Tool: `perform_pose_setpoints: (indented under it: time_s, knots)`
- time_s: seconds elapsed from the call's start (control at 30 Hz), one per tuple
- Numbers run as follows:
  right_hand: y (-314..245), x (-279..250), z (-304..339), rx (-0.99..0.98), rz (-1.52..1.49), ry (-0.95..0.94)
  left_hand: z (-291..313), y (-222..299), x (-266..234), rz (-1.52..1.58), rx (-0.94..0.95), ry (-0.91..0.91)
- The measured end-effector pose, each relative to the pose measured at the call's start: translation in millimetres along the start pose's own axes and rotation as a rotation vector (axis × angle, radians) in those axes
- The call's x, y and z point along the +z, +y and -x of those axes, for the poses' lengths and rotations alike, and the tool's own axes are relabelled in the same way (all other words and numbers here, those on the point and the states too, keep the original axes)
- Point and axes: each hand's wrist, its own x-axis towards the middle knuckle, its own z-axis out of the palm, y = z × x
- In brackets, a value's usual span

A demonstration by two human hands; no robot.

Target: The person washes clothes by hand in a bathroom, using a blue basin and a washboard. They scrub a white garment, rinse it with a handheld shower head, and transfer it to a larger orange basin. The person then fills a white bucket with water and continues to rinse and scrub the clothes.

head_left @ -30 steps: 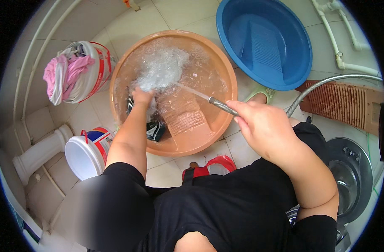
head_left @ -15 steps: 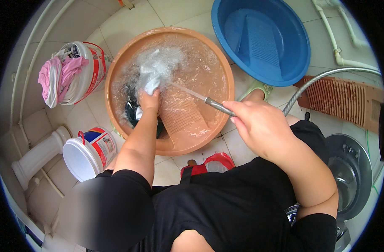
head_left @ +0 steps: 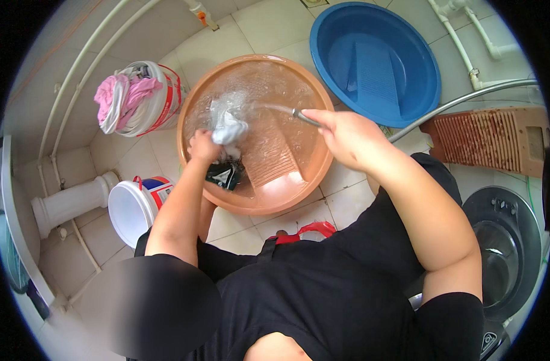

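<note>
An orange-brown basin (head_left: 187, 180) with a ribbed washboard panel (head_left: 275, 153) moulded inside holds water. At its left side my left hand (head_left: 204, 147) grips a wet pale blue-white cloth (head_left: 229, 129), lifted partly out of the water. Dark clothing (head_left: 225, 174) lies in the water just below that cloth. My right hand (head_left: 350, 138), at the basin's right rim, is closed round the end of a flexible metal hose (head_left: 305, 117). From the hose a stream of water (head_left: 272, 107) runs left onto the cloth.
A blue basin (head_left: 434, 66) stands at the upper right, beside a brown washboard (head_left: 485, 141). On the left are a bucket piled with pink and white clothes (head_left: 127, 99) and a white bucket on its side (head_left: 130, 210). A dark-rimmed appliance (head_left: 497, 246) sits lower right; pipes line the walls.
My left hand has moved left and raised the cloth. The hose end has tipped to point more levelly left. The whole view has shifted slightly.
</note>
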Motion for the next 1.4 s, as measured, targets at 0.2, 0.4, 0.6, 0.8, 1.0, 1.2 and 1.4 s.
perform_pose_setpoints:
  time_s: [0.2, 0.4, 0.6, 0.8, 1.0, 1.2, 1.4]
  knots:
    - [-6.7, 16.0, -34.8, 0.112, -0.416, -0.114, 22.3, -19.9, -115.3, 1.550, -0.284, -0.118]
    - [-32.7, 38.2, -45.0, 0.377, -0.726, -0.373, 77.3, -8.9, -225.8, 1.872, 0.010, 0.115]
    - [-50.0, 58.1, -59.6, 0.438, -1.165, -0.592, 110.8, 27.2, -274.0, 1.863, 0.442, 0.300]
    - [-73.6, 79.7, -74.1, 0.262, -1.681, -0.666, 134.7, 45.6, -250.0, 1.898, 0.572, -0.042]
    - [-95.8, 72.4, -53.5, 0.046, -1.901, -0.648, 118.2, 33.2, -221.8, 2.339, 0.569, -0.417]
    - [-106.5, 63.8, -51.4, 0.163, -1.846, -0.329, 78.1, 6.5, -237.4, 2.608, 0.272, 0.038]
    - [-105.6, 73.8, -49.7, -0.198, -1.833, -0.790, 60.1, 23.9, -200.9, 2.584, -0.417, -0.191]
